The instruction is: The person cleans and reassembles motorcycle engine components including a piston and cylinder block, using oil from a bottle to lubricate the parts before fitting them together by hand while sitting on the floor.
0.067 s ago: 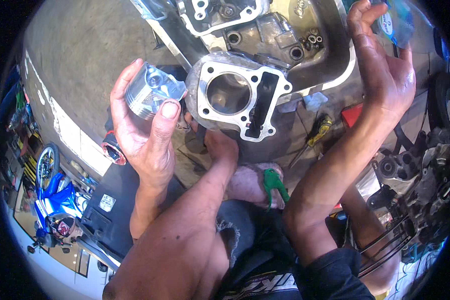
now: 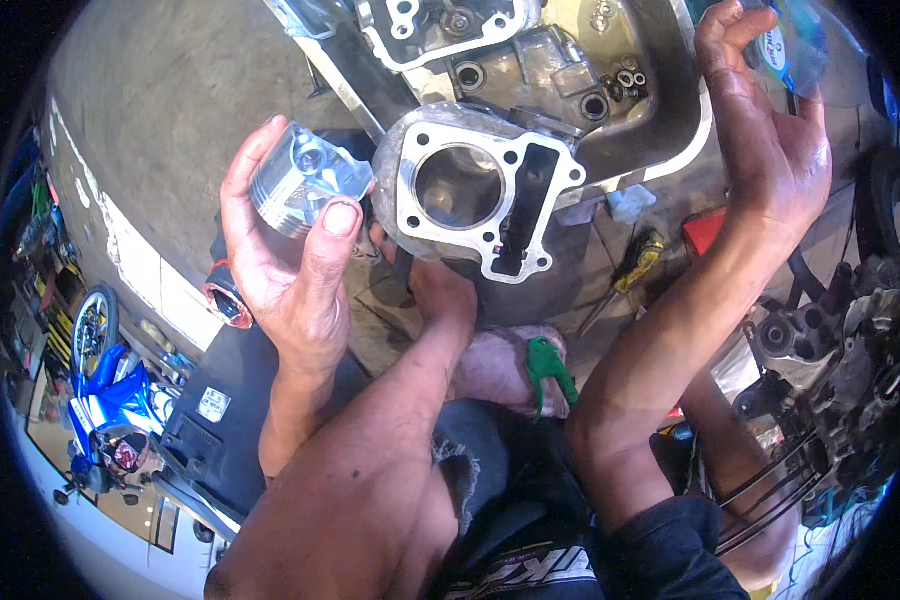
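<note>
Gripping the piston [image 2: 305, 170] between thumb and fingers, the left hand [image 2: 295, 275] holds it tilted, just left of the cylinder [image 2: 508, 200], whose round bore faces up; whether they touch, I cannot tell. Off to the upper right, the right hand [image 2: 778, 150] is closed around a clear bottle [image 2: 795, 58]. Beyond the cylinder, a tray [image 2: 658, 120] holds metal parts; nearer lies a yellow-handled screwdriver [image 2: 640, 258].

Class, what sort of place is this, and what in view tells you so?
Most likely a motorcycle repair workshop: the left hand holds a metal piston, a bare engine cylinder block sits just beside it, and a blue motorcycle shows in the background at left.
</note>
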Demonstrator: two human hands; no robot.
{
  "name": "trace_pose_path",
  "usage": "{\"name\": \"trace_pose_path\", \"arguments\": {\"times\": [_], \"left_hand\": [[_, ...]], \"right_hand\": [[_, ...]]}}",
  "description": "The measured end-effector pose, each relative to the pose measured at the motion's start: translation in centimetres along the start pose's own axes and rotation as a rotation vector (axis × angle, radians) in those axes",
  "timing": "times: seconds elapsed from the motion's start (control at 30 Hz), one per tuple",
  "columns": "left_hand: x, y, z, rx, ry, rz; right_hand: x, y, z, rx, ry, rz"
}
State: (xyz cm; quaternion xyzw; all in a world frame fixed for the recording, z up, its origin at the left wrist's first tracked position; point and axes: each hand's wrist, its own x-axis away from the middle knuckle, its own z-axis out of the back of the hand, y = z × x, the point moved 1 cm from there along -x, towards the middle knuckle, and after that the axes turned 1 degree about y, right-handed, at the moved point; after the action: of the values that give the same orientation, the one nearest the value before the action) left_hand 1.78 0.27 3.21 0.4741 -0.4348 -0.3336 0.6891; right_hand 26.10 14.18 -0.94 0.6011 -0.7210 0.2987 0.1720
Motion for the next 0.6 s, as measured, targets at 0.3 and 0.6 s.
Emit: {"name": "trace_pose_path", "arguments": {"times": [0.3,0.6], "left_hand": [[0.0,0.2,0.2,0.002,0.001,0.014],[-0.1,0.5,0.5,-0.083,0.004,-0.085]], "right_hand": [[0.1,0.3,0.0,-0.03,-0.001,-0.067],[0.1,0.2,-0.5,-0.069,0.08,-0.086]]}}
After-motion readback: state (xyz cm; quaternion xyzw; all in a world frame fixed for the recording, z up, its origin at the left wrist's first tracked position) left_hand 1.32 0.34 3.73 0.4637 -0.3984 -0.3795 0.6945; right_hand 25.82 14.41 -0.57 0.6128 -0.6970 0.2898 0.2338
